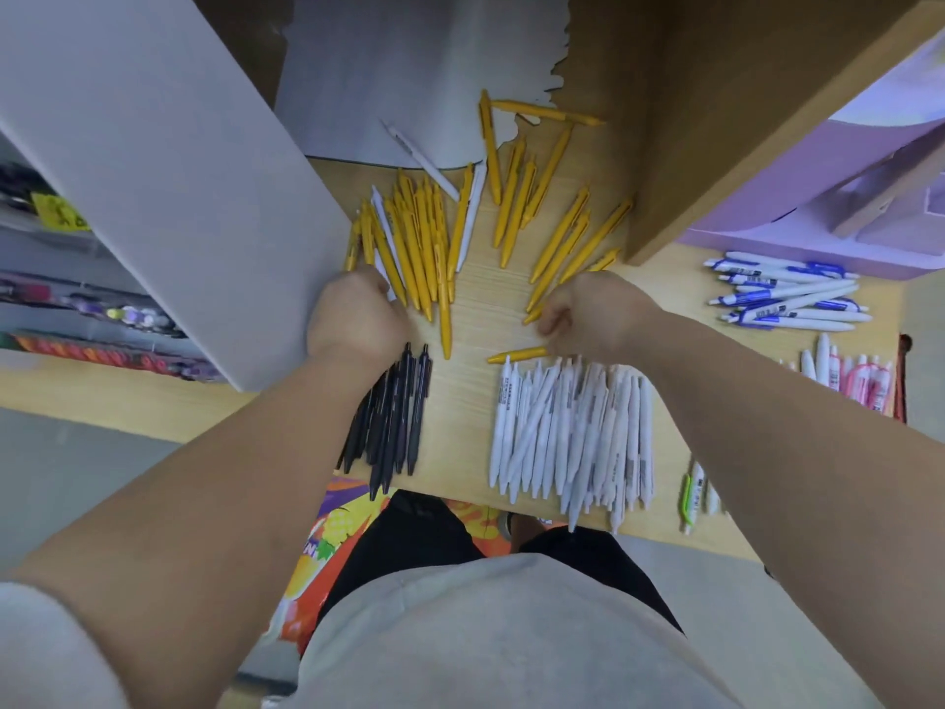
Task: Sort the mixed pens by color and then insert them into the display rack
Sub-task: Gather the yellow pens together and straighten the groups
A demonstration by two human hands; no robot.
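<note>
Beyond the white pile (572, 432), the left hand (358, 319) and right hand (588, 314) curl their grip on yellow pens (419, 237); stray white pens (420, 160) should leave first.

Pale wood-grain tabletop (470, 309), front edge near the bottom of view. Broad white-grey flat panel (169, 161) slants across the left side, its lower corner overlapping the table's left end. Plain brown board (716, 110) stands upper right, lower edge on the tabletop. Pale grey sheet with a jagged torn right edge (409, 58) lies at the far end, between panel and board. Orange printed bag with fruit pictures (327, 534) sits below the table's front edge. Far left: grey shelving (61, 294), blurred, bearing a yellow tag (59, 213) and a row of red-orange items (92, 353). Grey floor (76, 468) below.
</note>
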